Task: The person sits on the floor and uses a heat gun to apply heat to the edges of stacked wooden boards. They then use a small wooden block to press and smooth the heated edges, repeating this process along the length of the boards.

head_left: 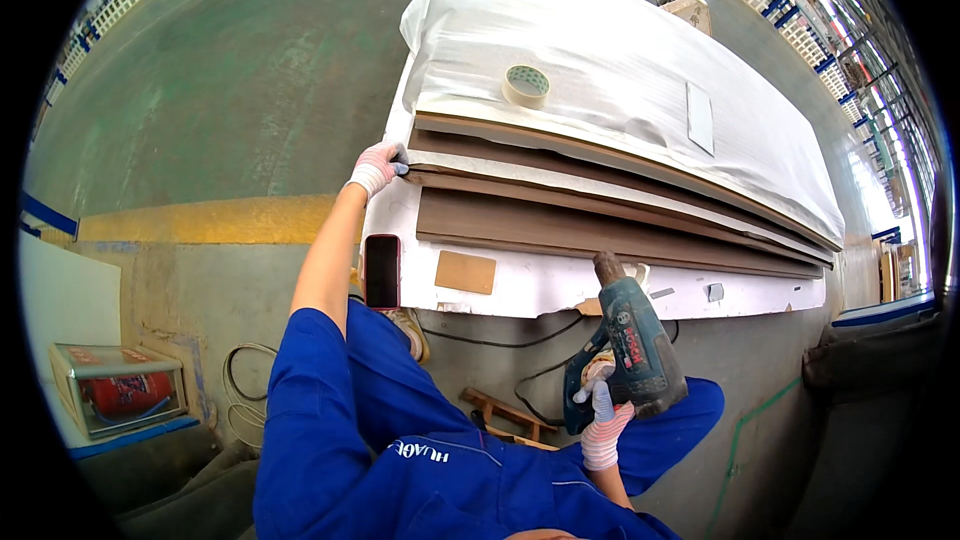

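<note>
One heat gun [640, 350], red cylinder [128, 393] in case [140, 425]

There is one heat gun [645, 355], one phone [381, 272]

heat gun [645, 350]: handle partly behind right grip [605, 422] | left grip [376, 169]: fingertips unclear, perhaps touching board [500, 189]

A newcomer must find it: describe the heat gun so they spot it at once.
Start from the big white sheet. Below it in the picture lie long brown boards, and just in front of them the right hand grips the heat gun. It alone is blue-green and pistol-shaped, with a stubby dark nozzle.
</note>
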The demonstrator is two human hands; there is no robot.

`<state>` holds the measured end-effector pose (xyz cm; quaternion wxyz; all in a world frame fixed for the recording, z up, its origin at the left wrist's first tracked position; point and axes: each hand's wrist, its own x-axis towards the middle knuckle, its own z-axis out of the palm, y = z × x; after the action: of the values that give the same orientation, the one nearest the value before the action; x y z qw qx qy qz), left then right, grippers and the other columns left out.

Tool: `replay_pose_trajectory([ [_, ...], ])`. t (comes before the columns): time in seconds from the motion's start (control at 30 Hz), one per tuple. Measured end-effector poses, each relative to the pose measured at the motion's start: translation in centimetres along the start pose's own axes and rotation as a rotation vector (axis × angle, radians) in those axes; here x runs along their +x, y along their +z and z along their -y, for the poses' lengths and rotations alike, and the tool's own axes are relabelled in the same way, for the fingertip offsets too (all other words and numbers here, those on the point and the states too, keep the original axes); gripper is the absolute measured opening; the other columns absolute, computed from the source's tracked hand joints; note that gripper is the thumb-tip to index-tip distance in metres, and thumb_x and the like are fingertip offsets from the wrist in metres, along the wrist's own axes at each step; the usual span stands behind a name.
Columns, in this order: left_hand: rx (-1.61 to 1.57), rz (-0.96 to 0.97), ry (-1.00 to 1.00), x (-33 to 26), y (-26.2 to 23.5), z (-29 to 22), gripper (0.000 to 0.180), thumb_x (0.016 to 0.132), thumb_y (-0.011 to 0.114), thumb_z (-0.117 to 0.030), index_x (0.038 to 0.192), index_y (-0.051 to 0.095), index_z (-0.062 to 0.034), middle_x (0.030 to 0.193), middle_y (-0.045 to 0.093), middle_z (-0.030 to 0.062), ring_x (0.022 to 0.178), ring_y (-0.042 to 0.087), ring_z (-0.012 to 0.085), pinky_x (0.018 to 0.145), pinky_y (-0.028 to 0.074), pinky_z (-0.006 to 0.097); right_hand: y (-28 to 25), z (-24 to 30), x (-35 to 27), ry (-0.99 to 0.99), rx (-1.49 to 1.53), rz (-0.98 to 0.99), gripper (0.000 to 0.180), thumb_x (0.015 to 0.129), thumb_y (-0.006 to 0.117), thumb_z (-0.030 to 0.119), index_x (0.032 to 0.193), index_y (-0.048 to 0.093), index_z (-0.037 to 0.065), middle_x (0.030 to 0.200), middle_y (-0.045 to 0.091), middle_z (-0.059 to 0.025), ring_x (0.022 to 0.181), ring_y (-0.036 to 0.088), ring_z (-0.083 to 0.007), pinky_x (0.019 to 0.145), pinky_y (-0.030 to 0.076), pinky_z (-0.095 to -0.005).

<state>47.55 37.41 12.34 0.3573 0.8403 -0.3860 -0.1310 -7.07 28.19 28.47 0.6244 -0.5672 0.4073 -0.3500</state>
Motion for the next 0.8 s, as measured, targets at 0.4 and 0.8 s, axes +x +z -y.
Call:
replay_pose_trajectory([
  [0.4, 0.864, 0.151, 0.122, 0.1, -1.1, -10.0, 0.032, 0.068, 0.078, -0.026, 0.091, 0.064, -0.0094, 0.091, 0.065, 0.0115, 0.095, 0.062, 0.0281, 0.079, 0.05, 0.039, -0.5, -0.6, 0.1, 0.021, 0.01, 0.012, 0.02, 0.086, 0.063, 0.008, 0.103, 0.055, 0.003, 0.077, 0.057, -0.0072, 0.062, 0.054, -0.0148, 0.058, 0.047, -0.0256],
  [0.8, 0.971, 0.572, 0.297, 4.2, -1.3, -9.4, 0.015, 0.073, 0.069, -0.015, 0.086, 0.066, -0.0082, 0.087, 0.068, 0.0127, 0.085, 0.065, 0.0315, 0.076, 0.052, 0.04, -0.7, -1.0, 0.0, 0.039, 0.054, 0.002, 0.021, 0.086, 0.065, 0.01, 0.103, 0.055, 0.003, 0.075, 0.057, -0.006, 0.062, 0.054, -0.015, 0.059, 0.047, -0.0259],
])
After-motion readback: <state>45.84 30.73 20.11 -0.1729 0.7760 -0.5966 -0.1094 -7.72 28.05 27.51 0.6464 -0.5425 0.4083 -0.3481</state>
